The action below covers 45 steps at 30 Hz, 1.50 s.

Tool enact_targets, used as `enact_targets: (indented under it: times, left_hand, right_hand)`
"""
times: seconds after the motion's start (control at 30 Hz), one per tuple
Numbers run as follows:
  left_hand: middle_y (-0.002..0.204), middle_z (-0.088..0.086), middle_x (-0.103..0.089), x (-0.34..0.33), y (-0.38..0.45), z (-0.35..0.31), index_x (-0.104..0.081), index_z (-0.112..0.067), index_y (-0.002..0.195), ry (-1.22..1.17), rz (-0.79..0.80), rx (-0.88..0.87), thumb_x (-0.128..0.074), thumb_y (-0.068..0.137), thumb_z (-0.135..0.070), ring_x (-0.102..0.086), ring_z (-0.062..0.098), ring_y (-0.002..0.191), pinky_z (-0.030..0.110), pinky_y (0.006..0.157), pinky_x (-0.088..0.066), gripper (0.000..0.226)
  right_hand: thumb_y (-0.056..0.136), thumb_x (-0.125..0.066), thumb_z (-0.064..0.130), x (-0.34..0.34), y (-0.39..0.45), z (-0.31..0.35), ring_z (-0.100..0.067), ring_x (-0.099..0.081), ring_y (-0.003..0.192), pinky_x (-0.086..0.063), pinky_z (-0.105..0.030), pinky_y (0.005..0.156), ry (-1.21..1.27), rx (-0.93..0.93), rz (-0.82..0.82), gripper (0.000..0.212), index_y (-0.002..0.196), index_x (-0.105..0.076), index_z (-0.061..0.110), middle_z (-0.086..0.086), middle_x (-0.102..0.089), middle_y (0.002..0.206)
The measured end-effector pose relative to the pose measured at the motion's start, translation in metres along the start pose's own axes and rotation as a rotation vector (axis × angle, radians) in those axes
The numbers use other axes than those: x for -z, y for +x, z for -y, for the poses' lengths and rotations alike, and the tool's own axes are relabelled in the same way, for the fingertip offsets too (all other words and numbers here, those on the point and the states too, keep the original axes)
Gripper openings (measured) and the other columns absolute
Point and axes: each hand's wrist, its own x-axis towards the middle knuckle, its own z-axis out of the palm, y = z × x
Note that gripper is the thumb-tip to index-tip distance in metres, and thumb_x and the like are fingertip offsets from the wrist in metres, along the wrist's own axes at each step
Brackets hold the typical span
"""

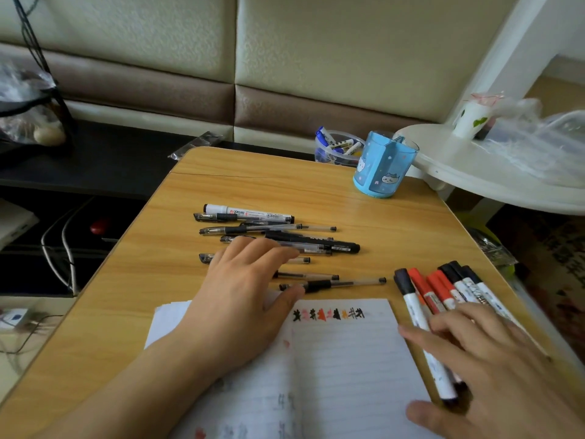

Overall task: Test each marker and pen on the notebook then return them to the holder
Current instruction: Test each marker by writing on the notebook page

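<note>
Under our two hands, the open notebook [342, 359] is lying on the wooden table [221, 179], with a short row of black and red test marks [329, 314] sitting along the top of its right page, between our hands. We are resting our left hand [240, 299] over the notebook's upper left corner and the nearest pens; its fingers are stretched out fairly straight and spread, gripping nothing, and its thumb is touching a clear gel pen [332, 284] that is lying just beyond the page edge. Beyond and around these fingers, a loose pile of black gel pens [269, 229] is lying crosswise, with a white marker [250, 212] at its far edge and a thick black marker [316, 243] just past the fingertips. We are laying our right hand [493, 369] over a row of whiteboard markers [443, 289] with black and red caps, which is lying just beside the notebook's right edge. The fingers are bent loosely over the marker barrels; we cannot tell whether they are gripping any one of them. Well beyond our right hand, the blue holder [384, 163] is standing upright near the far right corner of the table. Behind it, a clear tub [337, 147] is holding a few small items. Farther right of the holder, a white round table [493, 166] is carrying a white cup [470, 118] and crumpled clear plastic [544, 128].
</note>
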Motion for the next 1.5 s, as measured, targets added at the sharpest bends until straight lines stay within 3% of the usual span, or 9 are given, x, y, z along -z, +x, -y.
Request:
enact_targets:
  times: [0.17, 0.33, 0.6, 0.8, 0.93, 1.1, 1.27, 1.4, 1.5]
  left_hand:
    - [0.112, -0.009, -0.061, -0.001, -0.001, 0.001, -0.064, -0.026, 0.118, 0.063, -0.03, 0.052, -0.046, 0.085, -0.053, -0.052, 0.02, 0.107, 0.04, 0.086, -0.047, 0.047]
    - [0.107, -0.01, -0.06, -0.002, 0.0, 0.004, -0.066, -0.027, 0.109, 0.094, -0.036, 0.071, -0.048, 0.083, -0.051, -0.053, 0.02, 0.102, 0.04, 0.083, -0.048, 0.04]
    - [0.098, -0.012, -0.058, 0.0, 0.002, 0.005, -0.066, -0.027, 0.096, 0.113, 0.028, -0.013, -0.06, 0.082, -0.042, -0.052, 0.017, 0.097, 0.04, 0.082, -0.048, 0.021]
    - [0.098, -0.011, -0.059, 0.0, 0.002, 0.007, -0.066, -0.027, 0.1, 0.099, 0.03, -0.008, -0.052, 0.084, -0.044, -0.052, 0.019, 0.097, 0.039, 0.082, -0.047, 0.027]
    - [0.099, -0.011, -0.058, 0.0, 0.002, 0.007, -0.066, -0.027, 0.101, 0.083, 0.021, -0.009, -0.052, 0.084, -0.045, -0.052, 0.018, 0.097, 0.04, 0.08, -0.048, 0.029]
    - [0.118, -0.007, -0.056, 0.003, 0.002, 0.005, -0.061, -0.025, 0.117, 0.056, -0.065, 0.055, -0.055, 0.084, -0.043, -0.048, 0.018, 0.11, 0.041, 0.089, -0.047, 0.038]
    - [0.148, 0.002, -0.031, 0.012, 0.005, -0.001, -0.039, -0.023, 0.142, 0.091, -0.197, 0.148, -0.049, 0.089, -0.054, -0.031, 0.026, 0.133, 0.042, 0.106, -0.03, 0.062]
    - [0.113, -0.004, -0.058, 0.015, 0.006, -0.005, -0.06, -0.021, 0.115, 0.066, -0.189, 0.024, -0.044, 0.095, -0.045, -0.054, 0.021, 0.101, 0.037, 0.081, -0.042, 0.034]
    - [0.087, -0.005, -0.06, 0.016, 0.003, -0.012, -0.06, -0.017, 0.1, -0.037, -0.045, -0.164, -0.042, 0.098, -0.038, -0.053, 0.019, 0.075, 0.031, 0.061, -0.04, 0.028]
  right_hand:
    - [0.082, -0.03, 0.081, 0.005, 0.002, -0.001, -0.012, -0.042, 0.088, -0.041, -0.035, 0.073, 0.056, -0.053, -0.051, 0.072, 0.113, -0.071, 0.031, 0.008, -0.051, 0.093]
    - [0.091, -0.046, 0.056, 0.022, 0.062, 0.008, -0.009, -0.047, 0.102, -0.044, -0.03, 0.084, 0.309, -0.129, -0.195, 0.038, 0.114, -0.066, 0.034, 0.018, -0.053, 0.102]
    - [0.096, -0.053, 0.038, -0.004, 0.222, 0.045, -0.008, -0.052, 0.108, -0.047, -0.03, 0.09, 0.366, -0.142, 0.053, 0.027, 0.119, -0.064, 0.03, 0.012, -0.06, 0.117]
    - [0.092, -0.061, 0.036, -0.018, 0.248, 0.051, -0.012, -0.058, 0.093, -0.054, -0.034, 0.083, 0.364, -0.202, 0.195, 0.011, 0.101, -0.063, 0.029, 0.007, -0.062, 0.104]
    - [0.092, -0.061, 0.028, -0.026, 0.246, 0.042, -0.009, -0.058, 0.088, -0.055, -0.032, 0.08, 0.374, -0.204, 0.16, 0.016, 0.108, -0.06, 0.03, 0.008, -0.061, 0.099]
    - [0.097, -0.05, 0.026, -0.011, 0.228, 0.028, -0.005, -0.05, 0.078, -0.039, -0.015, 0.061, 0.4, -0.264, -0.018, 0.025, 0.117, -0.062, 0.018, 0.004, -0.051, 0.102]
    - [0.097, -0.049, 0.028, 0.025, 0.16, 0.027, 0.005, -0.047, 0.087, -0.037, -0.011, 0.064, 0.386, -0.111, -0.16, 0.018, 0.11, -0.06, 0.03, 0.019, -0.046, 0.099]
    - [0.09, -0.051, 0.041, 0.043, 0.095, 0.045, 0.001, -0.061, 0.08, -0.043, -0.005, 0.065, 0.753, -0.104, -0.274, 0.013, 0.094, -0.062, 0.035, 0.011, -0.066, 0.086]
    - [0.068, -0.071, 0.066, 0.037, 0.069, 0.061, -0.02, -0.063, 0.055, -0.05, -0.023, 0.052, 1.408, -0.166, -0.318, 0.047, 0.087, -0.07, 0.023, -0.014, -0.066, 0.067]
